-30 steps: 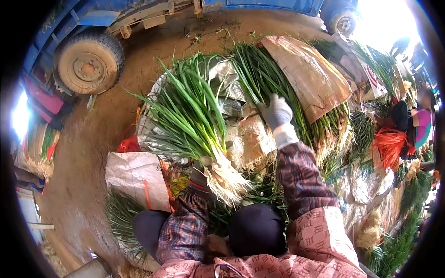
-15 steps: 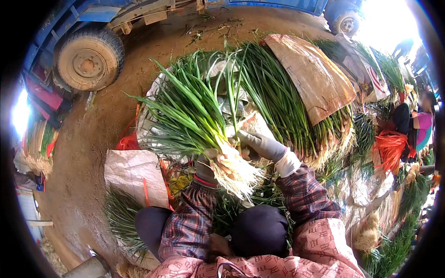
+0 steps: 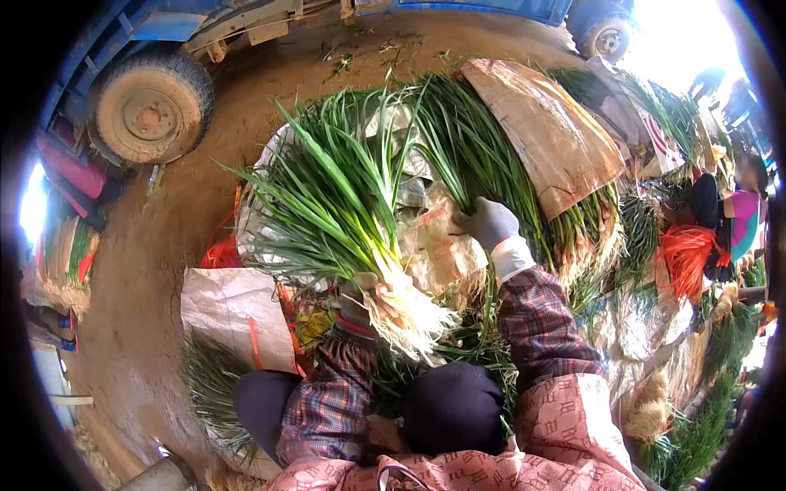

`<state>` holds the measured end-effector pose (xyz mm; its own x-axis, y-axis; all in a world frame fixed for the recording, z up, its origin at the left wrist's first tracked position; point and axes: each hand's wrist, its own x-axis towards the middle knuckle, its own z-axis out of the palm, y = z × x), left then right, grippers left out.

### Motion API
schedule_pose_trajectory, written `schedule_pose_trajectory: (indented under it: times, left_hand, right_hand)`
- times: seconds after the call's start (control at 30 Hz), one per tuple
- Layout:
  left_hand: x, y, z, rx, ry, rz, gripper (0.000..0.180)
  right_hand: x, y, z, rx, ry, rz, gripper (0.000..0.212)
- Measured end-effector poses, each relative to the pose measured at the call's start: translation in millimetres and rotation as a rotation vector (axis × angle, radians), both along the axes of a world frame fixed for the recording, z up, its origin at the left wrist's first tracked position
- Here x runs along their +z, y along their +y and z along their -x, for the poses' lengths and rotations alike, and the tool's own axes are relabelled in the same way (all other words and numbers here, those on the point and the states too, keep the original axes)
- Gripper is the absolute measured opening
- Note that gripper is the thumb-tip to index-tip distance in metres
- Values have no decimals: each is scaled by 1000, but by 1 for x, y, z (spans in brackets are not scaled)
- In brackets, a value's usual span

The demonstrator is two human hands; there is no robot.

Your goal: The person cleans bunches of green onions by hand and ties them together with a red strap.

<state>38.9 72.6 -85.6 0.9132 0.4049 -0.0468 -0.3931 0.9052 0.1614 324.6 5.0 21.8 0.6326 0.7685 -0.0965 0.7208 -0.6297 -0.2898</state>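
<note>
My gloved left hand [image 3: 356, 299] is closed around a thick bunch of green onions [image 3: 350, 217]. Their white bulbs and stringy roots point toward me, while the green leaves fan out to the far left. My right hand [image 3: 494, 223], in a grey glove with a white cuff, is at the left edge of a large pile of green onions [image 3: 483, 155]. Its fingers are bent in against the leaves there; what lies between them is hidden. A crumpled pale sack [image 3: 442, 237] lies between the two hands.
A tan woven sack [image 3: 544, 131] covers part of the pile. Another pale sack [image 3: 233, 307] lies by my left knee. A blue truck's wheel [image 3: 151, 106] stands at the far left. Red plastic strips [image 3: 684, 258] and a seated person [image 3: 743, 214] are at the right.
My right hand has left the held bunch and moved away and to the right, to the edge of the pile. The left hand keeps the bunch, shifted slightly left.
</note>
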Motion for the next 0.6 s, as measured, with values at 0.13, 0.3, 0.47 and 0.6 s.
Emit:
schedule_pose_trajectory:
  times: [0.13, 0.3, 0.47, 0.6]
  left_hand:
    - [-2, 3, -2, -19, 68, -90, 47]
    - [-8, 5, 0, -56, 124, -162, 47]
    - [-17, 3, 8, -87, 171, -211, 47]
    - [-22, -2, 11, -119, 225, -257, 47]
  right_hand:
    - [1, -3, -1, 54, 28, 62, 46]
    - [-1, -38, 0, 59, 94, 495, 61]
    - [-2, -61, 1, 26, 542, -37, 46]
    - [17, -38, 14, 55, 786, -388, 34]
